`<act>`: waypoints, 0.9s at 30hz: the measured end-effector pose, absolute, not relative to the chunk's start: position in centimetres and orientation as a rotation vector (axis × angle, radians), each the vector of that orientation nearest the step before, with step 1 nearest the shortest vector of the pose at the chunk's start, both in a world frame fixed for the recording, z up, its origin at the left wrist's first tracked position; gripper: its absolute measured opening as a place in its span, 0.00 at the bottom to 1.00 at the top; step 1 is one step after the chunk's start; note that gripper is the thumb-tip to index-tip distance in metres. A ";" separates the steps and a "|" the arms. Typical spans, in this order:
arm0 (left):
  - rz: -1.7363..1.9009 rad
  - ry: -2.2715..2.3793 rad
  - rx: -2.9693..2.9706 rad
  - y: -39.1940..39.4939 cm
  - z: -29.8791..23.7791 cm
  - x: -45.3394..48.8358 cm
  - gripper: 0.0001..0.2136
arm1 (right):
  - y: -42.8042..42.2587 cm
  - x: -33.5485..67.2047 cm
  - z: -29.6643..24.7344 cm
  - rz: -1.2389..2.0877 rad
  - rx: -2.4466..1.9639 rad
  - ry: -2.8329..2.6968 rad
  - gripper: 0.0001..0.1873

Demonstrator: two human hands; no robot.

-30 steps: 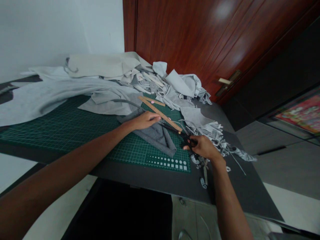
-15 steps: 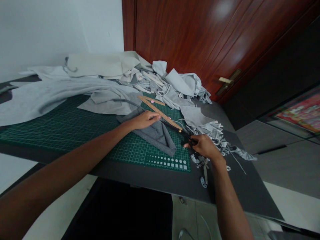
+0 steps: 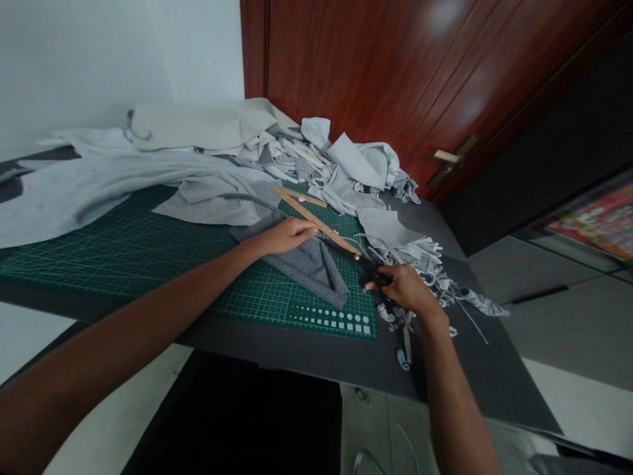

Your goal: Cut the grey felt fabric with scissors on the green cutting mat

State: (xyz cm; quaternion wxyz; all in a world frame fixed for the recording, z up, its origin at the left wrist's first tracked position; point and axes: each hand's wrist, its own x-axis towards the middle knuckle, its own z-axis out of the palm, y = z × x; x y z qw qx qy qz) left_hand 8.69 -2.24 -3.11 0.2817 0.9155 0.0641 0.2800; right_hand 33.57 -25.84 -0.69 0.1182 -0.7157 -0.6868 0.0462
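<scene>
My right hand [image 3: 406, 288] grips the handles of black scissors [image 3: 368, 265] with a gold-coloured pivot. The blades point left toward my left hand [image 3: 289, 236], along the top edge of a dark grey piece of fabric [image 3: 314, 267]. My left hand lies on that fabric, thumb and fingers drawn together at its upper edge near the blade tips, which are partly hidden. A brown wooden ruler [image 3: 309, 214] lies slanted just beyond the blades. Under all this is a green cutting mat [image 3: 262, 297] with a printed grid.
Light grey fabric [image 3: 109, 178] spreads over the mat's left side. A cream piece [image 3: 198, 126] and heaps of scraps [image 3: 363, 165] line the back. More cut strips [image 3: 420, 254] lie right of the mat. A small light-handled tool [image 3: 407, 340] rests near the dark table's [image 3: 475, 376] front edge.
</scene>
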 end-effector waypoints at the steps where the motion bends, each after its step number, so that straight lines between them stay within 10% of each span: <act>1: 0.752 0.166 2.451 -2.2 -3.1 8.7 0.15 | -25.9 33.6 -0.7 0.163 -2.085 -2.012 0.18; 27: 0.754 0.158 2.432 -2.2 -3.2 8.8 0.16 | -25.9 33.2 -0.5 0.410 -2.087 -1.961 0.17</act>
